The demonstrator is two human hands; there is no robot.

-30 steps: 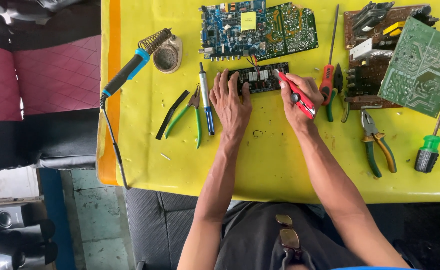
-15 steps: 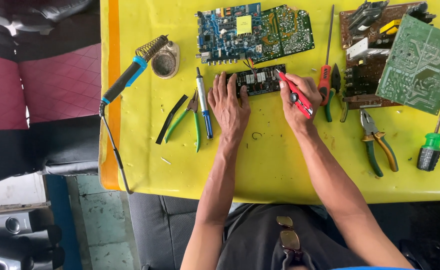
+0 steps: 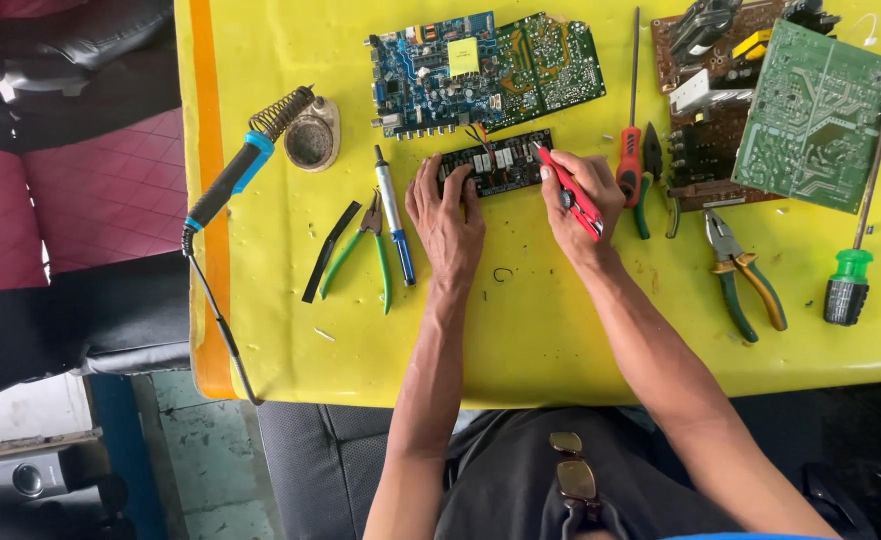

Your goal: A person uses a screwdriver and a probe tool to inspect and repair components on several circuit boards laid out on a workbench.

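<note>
A small black circuit board (image 3: pixel 498 163) lies on the yellow table (image 3: pixel 521 330). My left hand (image 3: pixel 446 215) rests flat on the board's left end, fingers spread over it. My right hand (image 3: pixel 581 195) grips a red utility knife (image 3: pixel 571 190), its tip touching the board's right end near thin red wires.
Blue and green circuit boards (image 3: pixel 486 65) lie behind. A soldering iron (image 3: pixel 236 175) on its stand sits left, with green pliers (image 3: pixel 366 250) and a blue-tipped tool (image 3: pixel 394 215). Right are a red screwdriver (image 3: pixel 629 150), boards (image 3: pixel 811 110), yellow-green pliers (image 3: pixel 746 270) and a green-handled screwdriver (image 3: pixel 851 280).
Both hands stay on the small board; the knife tip has shifted slightly along its right end. The head view has moved a little.
</note>
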